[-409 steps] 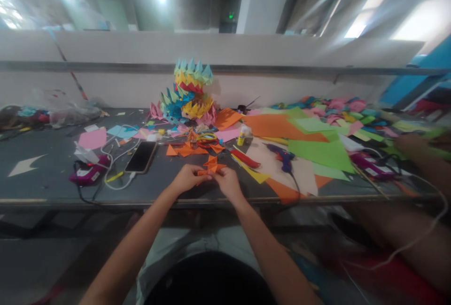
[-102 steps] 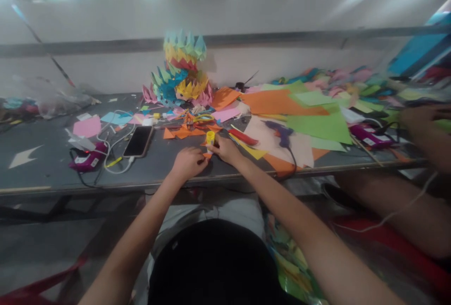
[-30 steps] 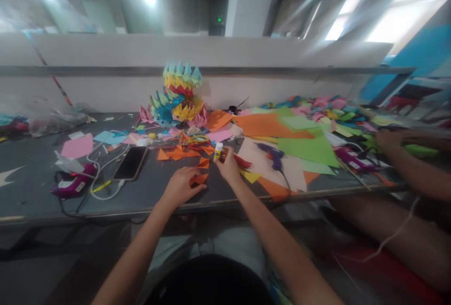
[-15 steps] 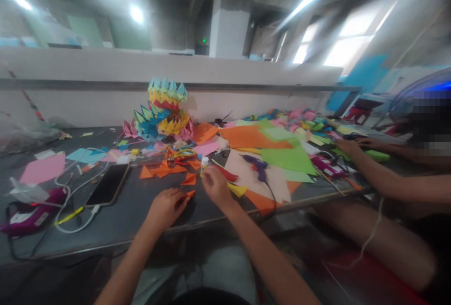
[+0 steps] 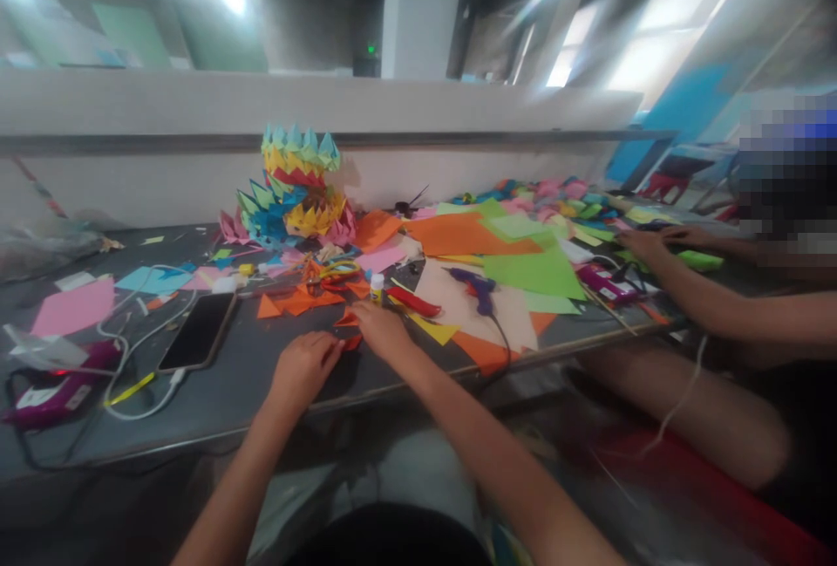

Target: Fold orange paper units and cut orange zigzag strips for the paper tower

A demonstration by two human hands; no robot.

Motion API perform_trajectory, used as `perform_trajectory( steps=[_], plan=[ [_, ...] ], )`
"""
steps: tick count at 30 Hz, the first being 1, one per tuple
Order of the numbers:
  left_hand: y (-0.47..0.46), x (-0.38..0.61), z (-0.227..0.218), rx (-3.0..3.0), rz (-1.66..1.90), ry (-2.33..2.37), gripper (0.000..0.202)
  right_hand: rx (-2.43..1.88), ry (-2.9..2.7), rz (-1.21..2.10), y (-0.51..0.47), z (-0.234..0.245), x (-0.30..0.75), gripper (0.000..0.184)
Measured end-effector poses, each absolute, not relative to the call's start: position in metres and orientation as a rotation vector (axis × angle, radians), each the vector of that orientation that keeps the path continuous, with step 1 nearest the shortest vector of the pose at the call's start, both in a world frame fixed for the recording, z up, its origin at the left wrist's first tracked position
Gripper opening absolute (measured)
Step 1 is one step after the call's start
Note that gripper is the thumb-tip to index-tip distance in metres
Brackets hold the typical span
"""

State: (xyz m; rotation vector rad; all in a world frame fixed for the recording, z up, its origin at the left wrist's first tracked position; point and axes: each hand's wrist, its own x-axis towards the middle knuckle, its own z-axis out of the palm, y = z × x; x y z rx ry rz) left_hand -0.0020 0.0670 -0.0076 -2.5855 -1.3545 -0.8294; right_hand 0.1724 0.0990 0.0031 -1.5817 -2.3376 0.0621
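My left hand (image 5: 309,365) rests near the front of the dark table, its fingers closed on a small folded piece of orange paper (image 5: 352,343). Just to the right, my right hand (image 5: 384,332) reaches over with its fingertips on another orange paper triangle (image 5: 345,318); its thumb side is partly hidden. Directly beyond that hand stands a glue stick (image 5: 377,287) with a white cap. Red-handled tool (image 5: 416,301) lies to the right of it. More folded orange paper pieces (image 5: 301,303) are spread beyond my left hand, beside yellow-handled scissors (image 5: 340,269).
A layered folded-paper ornament (image 5: 297,191) stands at the back. Left are a phone (image 5: 200,332) on a white cable and a purple power strip (image 5: 62,392). A hot glue gun (image 5: 479,289) lies on paper sheets (image 5: 533,274). A co-worker's arm (image 5: 712,304) rests at right.
My right hand has moved left and down from beside the glue stick to the orange paper triangle. My left hand keeps its orange piece. The view has shifted slightly.
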Motion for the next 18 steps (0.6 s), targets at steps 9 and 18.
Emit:
perform_trajectory(
  steps=[9, 18],
  plan=[
    [0.067, -0.003, -0.007, -2.57, -0.869, -1.374, 0.028, -1.511, -2.253, 0.116, 0.102, -0.002, 0.17, 0.028],
    [0.067, -0.003, -0.004, -2.698, -0.834, -1.328, 0.022, -1.367, -2.057, 0.137, 0.092, 0.002, 0.177, 0.022]
  ],
)
